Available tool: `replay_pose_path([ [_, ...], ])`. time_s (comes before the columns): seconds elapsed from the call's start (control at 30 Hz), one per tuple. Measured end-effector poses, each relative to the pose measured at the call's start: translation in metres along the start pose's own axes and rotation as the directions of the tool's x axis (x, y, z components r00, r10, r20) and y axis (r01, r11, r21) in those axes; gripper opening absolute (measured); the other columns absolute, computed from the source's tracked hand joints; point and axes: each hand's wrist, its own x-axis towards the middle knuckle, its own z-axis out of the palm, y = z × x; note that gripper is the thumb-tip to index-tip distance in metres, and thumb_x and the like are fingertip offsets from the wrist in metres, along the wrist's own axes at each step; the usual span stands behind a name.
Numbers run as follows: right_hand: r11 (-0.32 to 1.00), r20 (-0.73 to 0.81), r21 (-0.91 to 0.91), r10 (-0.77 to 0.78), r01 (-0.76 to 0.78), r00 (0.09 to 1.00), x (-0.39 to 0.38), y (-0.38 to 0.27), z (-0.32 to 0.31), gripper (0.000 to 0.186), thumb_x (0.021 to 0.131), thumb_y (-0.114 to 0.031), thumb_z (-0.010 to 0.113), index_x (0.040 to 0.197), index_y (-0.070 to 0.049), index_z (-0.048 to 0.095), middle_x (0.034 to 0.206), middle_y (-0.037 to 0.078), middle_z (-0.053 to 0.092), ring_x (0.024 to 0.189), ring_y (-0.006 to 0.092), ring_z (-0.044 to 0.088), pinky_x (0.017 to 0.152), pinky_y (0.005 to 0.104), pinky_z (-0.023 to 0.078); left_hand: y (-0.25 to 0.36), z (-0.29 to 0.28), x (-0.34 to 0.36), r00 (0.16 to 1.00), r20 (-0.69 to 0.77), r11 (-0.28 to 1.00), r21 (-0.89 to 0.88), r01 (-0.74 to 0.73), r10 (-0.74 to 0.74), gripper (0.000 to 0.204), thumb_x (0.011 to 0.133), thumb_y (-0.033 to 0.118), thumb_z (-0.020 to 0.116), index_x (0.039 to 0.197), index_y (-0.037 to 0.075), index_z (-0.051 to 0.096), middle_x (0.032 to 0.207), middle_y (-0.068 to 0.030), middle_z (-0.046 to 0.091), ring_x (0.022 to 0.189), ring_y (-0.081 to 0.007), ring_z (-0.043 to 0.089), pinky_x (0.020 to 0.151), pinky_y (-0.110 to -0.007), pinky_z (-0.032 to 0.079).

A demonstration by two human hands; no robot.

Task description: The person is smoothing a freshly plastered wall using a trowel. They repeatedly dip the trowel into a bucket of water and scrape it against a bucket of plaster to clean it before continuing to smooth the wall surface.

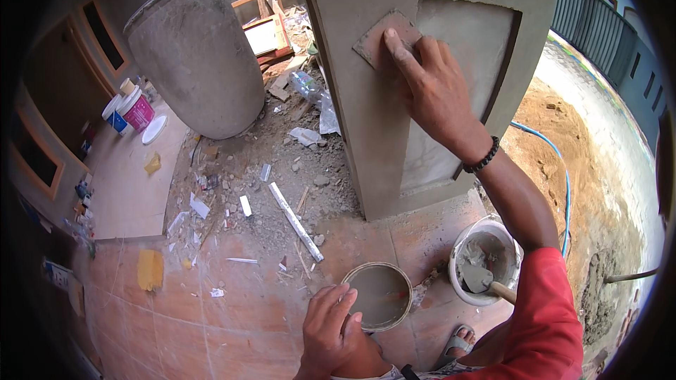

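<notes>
R hand [440,91] holds a thin squarish pad [372,43] flat vs. a grey plastered pillar [366,127], just L of its recessed panel [468,35]; index finger straight out on pad, others bent, thumb hidden. L hand [334,331], nothing visible in it, is low nr a round tub [379,264] of grey liquid, fingers loosely bent & close together. White bucket [486,300] w/ mortar [487,245] & trowel [477,279] at R
</notes>
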Motion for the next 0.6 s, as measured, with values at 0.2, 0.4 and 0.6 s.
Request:
replay_pose_path([
  [0.2, 0.994, 0.360, 0.073, -0.108, 0.087, 0.927, -0.091, -0.013, -0.001, 0.075, 0.080, -0.002, 0.066, 0.151, -0.016, 0.046, 0.103, 0.013, 0.053, 0.091, 0.0313, 0.056, 0.075, 0.0413, 0.050, 0.005, 0.006, 0.005, 0.999, 0.006, 0.998, -0.044, -0.052, 0.053, 0.040, 0.079, 0.003, 0.073, 0.118, -0.003, 0.068, 0.120, -0.0232, 0.065, 0.110, -0.0432, 0.063, 0.096, -0.050, 0.052],
  [0.4, 0.998, -0.048, -0.020, 0.054, -0.055, 0.997, 0.037, 0.003, -0.036, 0.064, 0.084, -0.010, 0.071, 0.145, -0.014, 0.053, 0.097, 0.015, 0.054, 0.085, 0.0342, 0.058, 0.070, 0.0438, 0.051, 0.000, 0.006, 0.004, 1.000, 0.008, 0.999, -0.032, -0.019, 0.019, 0.041, 0.078, 0.003, 0.074, 0.118, -0.003, 0.068, 0.120, -0.0230, 0.065, 0.110, -0.0429, 0.063, 0.096, -0.051, 0.052],
  [0.6, 0.972, 0.037, 0.050, 0.229, -0.230, 0.973, -0.081, -0.028, 0.039, 0.086, 0.077, -0.006, 0.072, 0.157, -0.013, 0.041, 0.097, 0.014, 0.051, 0.082, 0.0327, 0.054, 0.072, 0.0413, 0.049, 0.003, 0.008, 0.006, 1.000, 0.018, 1.000, -0.022, 0.019, -0.018, 0.042, 0.077, 0.003, 0.075, 0.118, -0.002, 0.068, 0.121, -0.0222, 0.065, 0.111, -0.0430, 0.063, 0.096, -0.050, 0.052],
])
